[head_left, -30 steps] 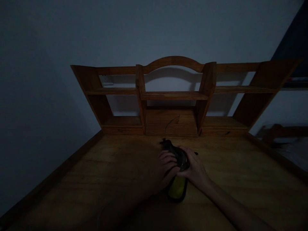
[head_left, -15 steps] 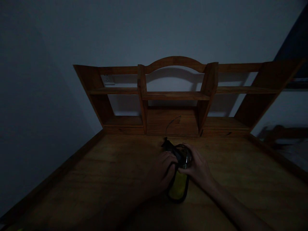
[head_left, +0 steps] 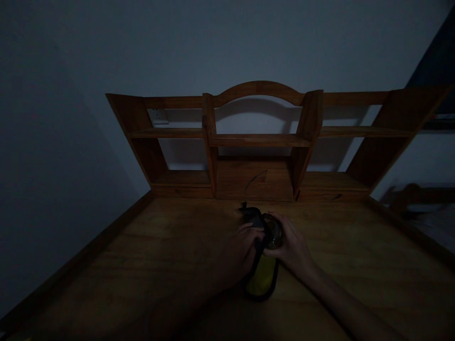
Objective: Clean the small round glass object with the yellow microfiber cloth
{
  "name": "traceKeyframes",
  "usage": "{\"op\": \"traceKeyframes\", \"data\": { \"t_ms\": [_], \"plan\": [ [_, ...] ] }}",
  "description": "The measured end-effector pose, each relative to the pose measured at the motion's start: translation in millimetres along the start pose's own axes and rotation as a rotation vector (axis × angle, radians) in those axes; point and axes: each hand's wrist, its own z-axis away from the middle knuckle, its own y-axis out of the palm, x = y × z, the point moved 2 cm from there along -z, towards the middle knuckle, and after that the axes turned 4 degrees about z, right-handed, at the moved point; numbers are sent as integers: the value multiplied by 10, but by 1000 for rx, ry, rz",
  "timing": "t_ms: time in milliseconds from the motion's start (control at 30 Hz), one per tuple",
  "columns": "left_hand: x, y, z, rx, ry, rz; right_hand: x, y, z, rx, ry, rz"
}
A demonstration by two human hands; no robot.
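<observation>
A soft case (head_left: 262,282) with a yellow inside and black edging lies on the wooden desk in front of me. My left hand (head_left: 243,248) has its fingers closed on the case's black flap (head_left: 253,217), which is lifted and folded back. In my right hand (head_left: 291,244) is a shiny, rounded, see-through object (head_left: 274,234), held between thumb and fingers over the upper part of the case. The dim light hides its exact kind. It touches or nearly touches the flap.
A wooden shelf unit (head_left: 261,140) with several compartments stands at the back of the desk (head_left: 170,255), against the wall. A thin dark cord (head_left: 255,178) shows at its middle panel. Raised edges run along the desk's left and right sides.
My left hand has shifted slightly right, and the black flap now stands more opened out. The see-through object has turned a little in my right hand, which stays in place.
</observation>
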Motion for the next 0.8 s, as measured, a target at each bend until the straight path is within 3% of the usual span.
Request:
{"op": "traceKeyframes", "data": {
  "t_ms": [400, 633, 800],
  "plan": [
    [-28, -24, 32, 26, -90, 21, -9, -28, -36, 1, -32, -10],
    [168, 160, 115, -33, -166, 46, 97, 16, 24, 18, 35, 10],
    [160, 199, 126, -54, -176, 44, 135, 57, 1, -28, 26, -42]
  ]
}}
